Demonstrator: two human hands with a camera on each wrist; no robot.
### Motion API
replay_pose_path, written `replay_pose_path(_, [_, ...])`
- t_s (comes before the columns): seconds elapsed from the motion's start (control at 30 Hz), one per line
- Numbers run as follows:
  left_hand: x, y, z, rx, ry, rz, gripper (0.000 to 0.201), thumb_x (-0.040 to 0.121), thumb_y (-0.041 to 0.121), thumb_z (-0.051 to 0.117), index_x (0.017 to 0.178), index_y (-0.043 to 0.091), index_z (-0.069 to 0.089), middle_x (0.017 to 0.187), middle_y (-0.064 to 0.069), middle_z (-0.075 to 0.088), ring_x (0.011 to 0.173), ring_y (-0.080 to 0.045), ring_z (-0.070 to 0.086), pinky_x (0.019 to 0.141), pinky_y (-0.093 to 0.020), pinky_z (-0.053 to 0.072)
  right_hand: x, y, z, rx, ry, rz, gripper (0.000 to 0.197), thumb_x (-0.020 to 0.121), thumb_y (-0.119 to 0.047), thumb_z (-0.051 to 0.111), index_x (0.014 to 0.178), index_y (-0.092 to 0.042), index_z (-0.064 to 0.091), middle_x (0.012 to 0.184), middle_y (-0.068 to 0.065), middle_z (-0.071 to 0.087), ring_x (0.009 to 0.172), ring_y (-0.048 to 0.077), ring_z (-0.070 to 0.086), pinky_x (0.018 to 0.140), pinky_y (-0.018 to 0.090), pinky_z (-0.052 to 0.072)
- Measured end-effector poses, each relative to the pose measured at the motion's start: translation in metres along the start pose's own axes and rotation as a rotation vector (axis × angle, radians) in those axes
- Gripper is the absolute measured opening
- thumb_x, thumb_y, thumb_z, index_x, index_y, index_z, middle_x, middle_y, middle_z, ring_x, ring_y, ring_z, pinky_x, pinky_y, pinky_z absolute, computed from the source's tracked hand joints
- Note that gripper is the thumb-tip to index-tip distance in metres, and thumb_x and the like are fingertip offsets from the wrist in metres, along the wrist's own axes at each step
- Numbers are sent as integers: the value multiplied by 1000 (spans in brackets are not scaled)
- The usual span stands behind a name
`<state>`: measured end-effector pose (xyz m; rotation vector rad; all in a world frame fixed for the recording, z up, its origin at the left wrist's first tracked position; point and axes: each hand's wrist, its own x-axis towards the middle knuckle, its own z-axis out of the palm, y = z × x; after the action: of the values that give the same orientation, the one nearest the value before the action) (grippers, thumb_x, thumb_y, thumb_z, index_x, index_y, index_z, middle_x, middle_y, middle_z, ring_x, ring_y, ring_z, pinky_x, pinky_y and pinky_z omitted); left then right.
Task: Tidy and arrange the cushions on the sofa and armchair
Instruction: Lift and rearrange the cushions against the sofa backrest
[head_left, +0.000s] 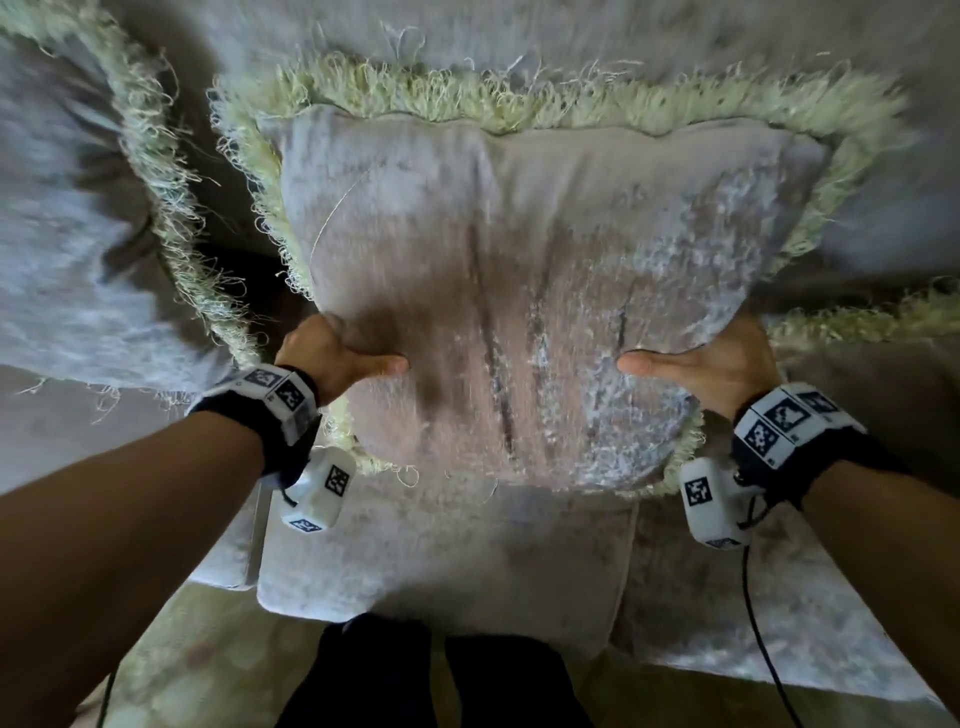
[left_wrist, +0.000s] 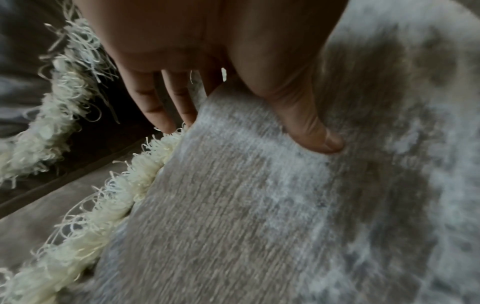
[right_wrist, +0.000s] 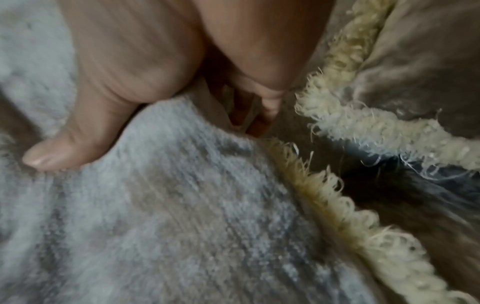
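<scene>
A grey velvet cushion (head_left: 524, 270) with a cream fringe is held up over the sofa seat (head_left: 447, 551). My left hand (head_left: 332, 353) grips its left edge, thumb on the front face and fingers behind. My right hand (head_left: 711, 364) grips the right edge the same way. In the left wrist view the thumb (left_wrist: 306, 123) presses into the cushion (left_wrist: 259, 205) while the fingers (left_wrist: 153, 102) go behind the fringe (left_wrist: 109, 205). In the right wrist view the thumb (right_wrist: 64, 144) lies on the cushion (right_wrist: 155, 205) and the fingers (right_wrist: 259, 115) are tucked behind it.
A second fringed grey cushion (head_left: 67, 249) leans at the left of the sofa. Another fringed cushion (head_left: 883, 317) lies at the right, also seen as the fringed cushion (right_wrist: 389, 82). The sofa back (head_left: 571, 31) rises behind. A pale rug (head_left: 208, 665) lies below.
</scene>
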<state>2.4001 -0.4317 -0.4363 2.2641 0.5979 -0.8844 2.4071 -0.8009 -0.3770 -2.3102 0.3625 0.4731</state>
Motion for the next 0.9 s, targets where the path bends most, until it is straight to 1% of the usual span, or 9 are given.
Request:
replay_pose_path(0.1, [-9,-21,9,-105,32,-4,89,30,82,79,84,11,76,76,2,71,79,-19,69,79,-32,56,1,-17,-19,-31,29,-62,78,42,-58,92,106,-19,69,101,-9,72,102,15,69,85,17,51])
replay_pose_path(0.17, [-22,-23,15,-197,13,-30,62,43,66,88,78,18,70,78,3,69,83,-22,68,87,-33,57,5,-38,-34,-61,23,-113,81,36,-71,87,98,-20,72,95,-6,74,92,13,70,83,28,56])
replay_pose_path(0.23, [-32,-22,23,-270,22,-13,31,68,36,90,72,20,64,71,5,62,81,-24,65,77,-20,52,10,-62,-46,-110,1,-155,63,36,-72,84,76,-31,59,76,-14,63,74,5,62,73,26,51])
replay_pose_path(0.33, [-34,-25,39,-362,4,-13,29,76,26,87,97,9,76,83,3,69,96,-21,67,87,-25,48,15,-95,-55,-198,2,-194,65,41,-63,91,68,-31,41,66,-14,48,65,11,51,69,31,46])
replay_pose_path(0.47, [-20,-29,54,-417,9,-34,34,77,29,86,104,11,75,95,0,71,88,-12,67,76,-12,44,31,-109,-46,-275,-16,-227,65,47,-56,95,89,-28,54,82,-15,57,87,15,58,80,33,48])
replay_pose_path(0.57, [-7,-32,63,-457,-26,-65,37,79,33,84,107,10,75,98,-3,71,97,-18,65,83,-21,41,41,-100,-30,-283,-4,-243,91,51,-52,95,126,-19,56,114,-6,66,112,20,61,91,29,45])
replay_pose_path(0.67, [7,-34,65,-474,-21,-78,39,78,34,85,106,9,74,101,-5,71,95,-19,61,87,-26,42,48,-92,-21,-295,29,-235,104,53,-51,95,139,-14,49,121,-2,62,121,24,59,94,28,43])
replay_pose_path(0.8, [20,-35,67,-438,-5,-81,16,74,34,88,75,28,73,73,14,69,86,-16,65,95,-29,48,55,-90,-19,-303,32,-244,117,50,-55,94,146,-14,42,140,3,59,128,23,56,100,27,42])
replay_pose_path(0.9, [19,-36,65,-415,-27,-83,18,76,33,86,70,32,69,55,23,65,77,-9,63,90,-28,47,57,-88,-22,-286,24,-236,120,47,-59,94,146,-15,42,143,2,59,130,22,56,104,31,44])
